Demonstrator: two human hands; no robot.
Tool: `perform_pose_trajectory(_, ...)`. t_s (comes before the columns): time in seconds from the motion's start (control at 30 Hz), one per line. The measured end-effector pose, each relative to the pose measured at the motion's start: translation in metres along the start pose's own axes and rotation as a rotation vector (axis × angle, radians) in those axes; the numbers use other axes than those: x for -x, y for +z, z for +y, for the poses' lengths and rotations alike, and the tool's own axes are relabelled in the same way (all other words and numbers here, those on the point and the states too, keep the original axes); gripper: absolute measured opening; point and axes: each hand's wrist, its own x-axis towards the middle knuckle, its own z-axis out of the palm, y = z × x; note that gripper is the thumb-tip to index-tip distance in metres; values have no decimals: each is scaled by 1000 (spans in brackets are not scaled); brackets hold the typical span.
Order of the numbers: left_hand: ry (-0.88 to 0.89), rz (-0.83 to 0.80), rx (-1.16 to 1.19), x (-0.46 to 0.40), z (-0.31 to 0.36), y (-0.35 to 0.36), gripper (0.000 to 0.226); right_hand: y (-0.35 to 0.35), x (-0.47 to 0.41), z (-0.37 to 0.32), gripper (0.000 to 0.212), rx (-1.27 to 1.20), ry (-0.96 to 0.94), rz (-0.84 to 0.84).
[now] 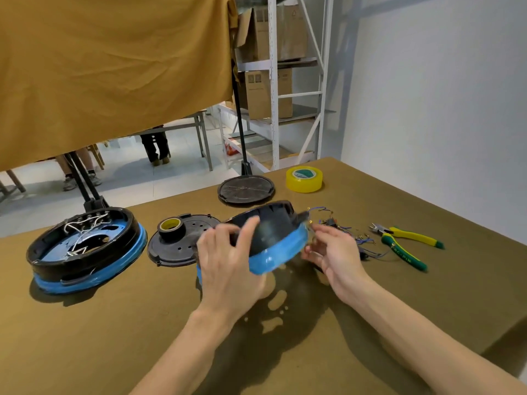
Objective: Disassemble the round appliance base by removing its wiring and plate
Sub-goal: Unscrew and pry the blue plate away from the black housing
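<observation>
The left hand point(228, 263) is gripping a round black appliance base with a blue band point(273, 240), fingers curled over its dark shell, and is holding it tilted above the olive-brown table point(142, 323) near the centre of the view. The right hand point(332, 252) is sitting at the right edge of that base, its fingers loosely bent toward the rim where thin wiring point(316, 212) is trailing out; the frame is blurred there, so whether the fingers are pinching a wire cannot be told. A loose tangle of blue wires and small terminals point(359, 238) is lying on the table just right of the right hand. A second round base with a blue band point(85, 249) is resting on the table to the left, open side up, with white wires showing inside it. Between the two bases a black perforated plate point(182, 243) is lying flat, and a roll of dark tape point(170, 228) is standing on it. A second black disc point(245, 189) is lying further back, with a yellow roll of tape point(304, 179) beside it on its right. Yellow-and-green handled cutters point(405, 243) are lying at the right, well apart from the hands.
</observation>
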Motion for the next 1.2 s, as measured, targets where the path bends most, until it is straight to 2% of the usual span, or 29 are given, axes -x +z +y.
perform_pose_trajectory(0.13, -463, 39, 296, -60, -1, -21, 52, 16, 3, -22, 12, 79, -303, -55)
perform_pose_trajectory(0.23, -775, -75, 568, -88, -12, -29, 25, 26, 13, -26, 8, 240, -510, -168)
perform_pose_trajectory(0.33, -1164, -235, 867, -95, -16, -33, 26, 34, 16, -28, 11, 368, -581, -232)
perform_pose_trajectory(0.4, -1285, -364, 933, -84, -14, -32, 28, 39, 17, -27, 13, 403, -598, -270)
perform_pose_trajectory(0.5, -1365, -546, 1020, -62, -15, -30, 32, 45, 19, -21, 16, 477, -603, -355)
perform_pose_trajectory(0.6, -1351, -663, 1172, -40, -19, -31, 37, 52, 18, -13, 15, 548, -553, -439)
perform_pose_trajectory(0.8, -1254, -510, 1312, -15, -32, -32, 47, 62, 7, -2, 15, 499, -352, -518)
perform_pose_trajectory(1.2, -1263, -446, 1281, 11, -46, -13, 71, 88, -8, 25, 14, 606, -366, -504)
